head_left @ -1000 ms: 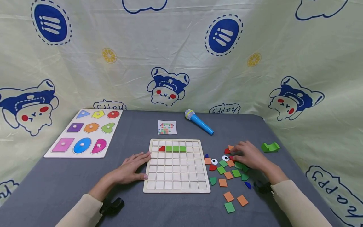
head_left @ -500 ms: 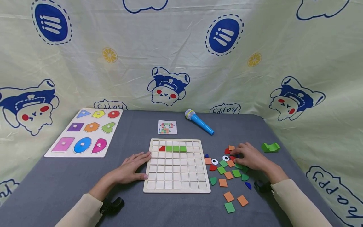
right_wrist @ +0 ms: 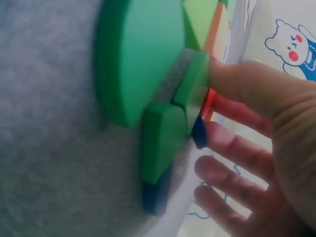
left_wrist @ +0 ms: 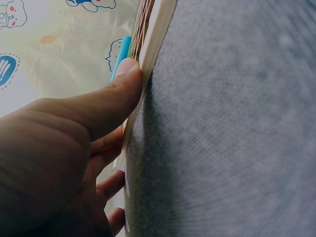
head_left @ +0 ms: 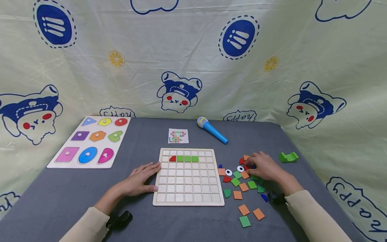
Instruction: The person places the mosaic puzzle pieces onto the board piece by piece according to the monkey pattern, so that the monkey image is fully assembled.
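My left hand (head_left: 136, 179) rests at the left edge of a wooden grid board (head_left: 188, 177), thumb and straight fingers touching its rim; the left wrist view shows the thumb (left_wrist: 116, 96) against that edge. One red quarter-round tile (head_left: 172, 158) and several green tiles (head_left: 187, 158) lie in a row on the board. Over the loose tiles to the right, my right hand (head_left: 266, 168) pinches a red tile (head_left: 246, 167) between thumb and forefinger. In the right wrist view this red tile (right_wrist: 207, 102) is partly hidden, with green tiles (right_wrist: 165, 140) close by.
Scattered right of the board are orange tiles (head_left: 243, 187), white eye discs (head_left: 228, 172) and blue tiles (head_left: 264, 198). A pattern card (head_left: 178, 135) and toy microphone (head_left: 213, 131) lie behind it. A shape puzzle (head_left: 90, 141) is at left, a green curved block (head_left: 288, 157) at right.
My right hand has shifted slightly left, with its fingertips closing on the red tile. The red tile and nearby orange and green tiles have slid a little left. The left hand stays put.
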The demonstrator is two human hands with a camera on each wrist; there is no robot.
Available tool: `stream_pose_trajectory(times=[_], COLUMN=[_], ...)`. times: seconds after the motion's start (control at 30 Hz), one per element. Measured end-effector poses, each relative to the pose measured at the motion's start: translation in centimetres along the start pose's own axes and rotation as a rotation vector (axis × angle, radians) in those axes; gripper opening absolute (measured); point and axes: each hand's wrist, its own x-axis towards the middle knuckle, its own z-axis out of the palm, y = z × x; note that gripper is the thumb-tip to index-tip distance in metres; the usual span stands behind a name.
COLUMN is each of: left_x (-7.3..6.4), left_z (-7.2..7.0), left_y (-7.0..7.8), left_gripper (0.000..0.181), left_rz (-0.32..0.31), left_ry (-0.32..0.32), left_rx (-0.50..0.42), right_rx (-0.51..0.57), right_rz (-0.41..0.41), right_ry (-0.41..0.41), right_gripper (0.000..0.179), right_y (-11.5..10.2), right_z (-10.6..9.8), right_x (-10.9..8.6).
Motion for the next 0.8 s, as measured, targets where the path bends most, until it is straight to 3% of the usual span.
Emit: stream_pose_trajectory(times=[0.4, 0.63, 0.8], left_x=[0.0, 0.0, 0.0], left_z=[0.0, 0.0, 0.0], left_y=[0.0, 0.0, -0.1], left_gripper=[0.077, 0.078, 0.078], left_rz=[0.000, -0.005, 0.003], left_ry=[0.001, -0.001, -0.001], left_rx=[0.000, -0.002, -0.010], right_rx=[0.007, -0.037, 0.016], right_rz=[-0.037, -0.060, -0.081], right_ry=[0.090, 0.108, 0.108], right_gripper=[0.023, 0.027, 0.026], right_y=[-0.2, -3.4, -6.0], right_z=[0.3, -0.5, -0.6], right_x=[-0.2, 1.2, 2.8])
